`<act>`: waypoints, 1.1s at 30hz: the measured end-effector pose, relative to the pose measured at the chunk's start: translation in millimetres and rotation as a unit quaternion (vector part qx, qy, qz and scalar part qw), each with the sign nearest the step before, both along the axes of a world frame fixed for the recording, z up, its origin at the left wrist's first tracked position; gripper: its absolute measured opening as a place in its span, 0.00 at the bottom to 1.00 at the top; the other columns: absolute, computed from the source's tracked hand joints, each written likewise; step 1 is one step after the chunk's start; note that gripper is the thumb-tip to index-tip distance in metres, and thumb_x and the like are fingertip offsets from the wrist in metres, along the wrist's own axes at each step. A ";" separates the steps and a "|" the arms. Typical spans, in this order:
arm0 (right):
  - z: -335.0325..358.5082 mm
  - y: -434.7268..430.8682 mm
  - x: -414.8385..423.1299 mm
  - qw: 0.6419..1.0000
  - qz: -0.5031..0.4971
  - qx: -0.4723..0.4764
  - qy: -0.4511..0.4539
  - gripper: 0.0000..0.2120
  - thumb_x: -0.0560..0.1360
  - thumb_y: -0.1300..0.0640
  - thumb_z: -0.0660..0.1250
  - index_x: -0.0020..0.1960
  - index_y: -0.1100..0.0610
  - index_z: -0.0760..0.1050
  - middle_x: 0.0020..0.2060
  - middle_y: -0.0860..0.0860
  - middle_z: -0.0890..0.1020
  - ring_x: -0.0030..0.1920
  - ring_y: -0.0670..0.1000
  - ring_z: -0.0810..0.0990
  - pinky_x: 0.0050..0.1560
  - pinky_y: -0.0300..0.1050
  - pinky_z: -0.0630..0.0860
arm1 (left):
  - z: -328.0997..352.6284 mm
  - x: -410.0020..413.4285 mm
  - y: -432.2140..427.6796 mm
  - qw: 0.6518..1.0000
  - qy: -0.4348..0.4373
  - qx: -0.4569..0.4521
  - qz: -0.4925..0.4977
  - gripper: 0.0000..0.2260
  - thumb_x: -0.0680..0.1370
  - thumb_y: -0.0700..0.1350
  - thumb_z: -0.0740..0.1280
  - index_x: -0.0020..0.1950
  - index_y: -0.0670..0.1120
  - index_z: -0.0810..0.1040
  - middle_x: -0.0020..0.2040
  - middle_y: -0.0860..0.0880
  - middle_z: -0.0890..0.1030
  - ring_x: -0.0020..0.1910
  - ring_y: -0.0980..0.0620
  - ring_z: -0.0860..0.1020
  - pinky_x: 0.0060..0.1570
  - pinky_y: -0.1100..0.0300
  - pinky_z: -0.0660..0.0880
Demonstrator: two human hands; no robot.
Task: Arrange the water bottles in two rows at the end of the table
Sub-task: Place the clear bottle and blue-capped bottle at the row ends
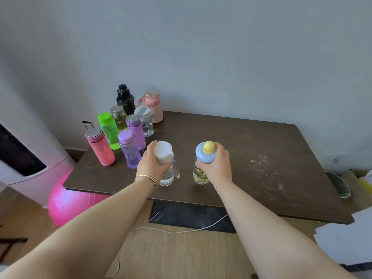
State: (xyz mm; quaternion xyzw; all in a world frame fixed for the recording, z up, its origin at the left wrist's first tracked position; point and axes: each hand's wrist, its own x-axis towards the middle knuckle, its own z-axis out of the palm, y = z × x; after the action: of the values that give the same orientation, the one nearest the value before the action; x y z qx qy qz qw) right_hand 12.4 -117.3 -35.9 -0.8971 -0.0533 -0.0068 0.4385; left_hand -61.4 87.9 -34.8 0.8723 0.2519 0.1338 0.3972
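Dark table against a grey wall: eight bottles stand in two rows at its left end. Left grip wraps the upright clear bottle, nearest the rows; right grip wraps the blue-capped bottle, further right.

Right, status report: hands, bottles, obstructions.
Left grip shut on white-capped clear bottle. Right grip shut on blue-capped bottle. Eight bottles grouped at table's left end. Path clear.
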 end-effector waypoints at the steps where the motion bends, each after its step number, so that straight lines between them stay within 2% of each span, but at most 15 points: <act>1: 0.2 14.9 -6.5 1.000 0.002 -0.001 0.002 0.39 0.64 0.47 0.80 0.69 0.45 0.63 0.64 0.48 0.69 0.53 0.50 0.75 0.52 0.52 0.78 | -0.8 -7.7 14.1 1.000 0.002 -0.001 0.002 0.37 0.69 0.57 0.74 0.73 0.55 0.59 0.66 0.48 0.74 0.62 0.44 0.74 0.58 0.53 0.71; 6: 2.1 89.7 -37.7 1.000 0.007 -0.001 -0.001 0.40 0.64 0.47 0.80 0.69 0.45 0.63 0.64 0.47 0.69 0.53 0.47 0.73 0.52 0.51 0.78 | 0.3 -41.7 83.9 1.000 0.013 0.013 -0.001 0.37 0.70 0.57 0.74 0.73 0.55 0.60 0.66 0.47 0.74 0.61 0.42 0.74 0.57 0.51 0.72; 11: 2.9 154.1 -62.9 1.000 0.012 0.008 -0.001 0.40 0.64 0.48 0.81 0.69 0.46 0.63 0.64 0.48 0.69 0.57 0.51 0.76 0.53 0.52 0.78 | 2.7 -64.1 148.8 1.000 0.003 0.022 -0.001 0.37 0.69 0.55 0.74 0.74 0.54 0.60 0.67 0.47 0.73 0.61 0.40 0.75 0.55 0.51 0.72; 18: -4.3 224.2 -89.4 1.000 0.007 0.005 -0.005 0.41 0.63 0.48 0.81 0.69 0.47 0.63 0.63 0.49 0.69 0.57 0.51 0.76 0.52 0.50 0.77 | -2.9 -82.9 221.1 1.000 0.011 0.026 -0.004 0.38 0.69 0.57 0.74 0.73 0.55 0.59 0.66 0.46 0.74 0.62 0.40 0.74 0.57 0.50 0.73; 33: -32.0 287.8 -105.4 1.000 0.011 -0.014 0.008 0.40 0.63 0.48 0.82 0.69 0.47 0.64 0.62 0.49 0.69 0.55 0.51 0.76 0.50 0.46 0.76 | -29.4 -81.2 281.1 0.999 0.020 0.010 -0.030 0.36 0.69 0.57 0.74 0.72 0.56 0.59 0.66 0.47 0.74 0.60 0.41 0.75 0.55 0.49 0.75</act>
State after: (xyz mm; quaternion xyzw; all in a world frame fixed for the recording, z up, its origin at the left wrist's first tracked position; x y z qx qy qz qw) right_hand -92.9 170.6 -68.0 -0.9027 -0.0601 0.0057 0.4261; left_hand -142.7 369.0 -64.2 0.8857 0.2321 0.1070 0.3876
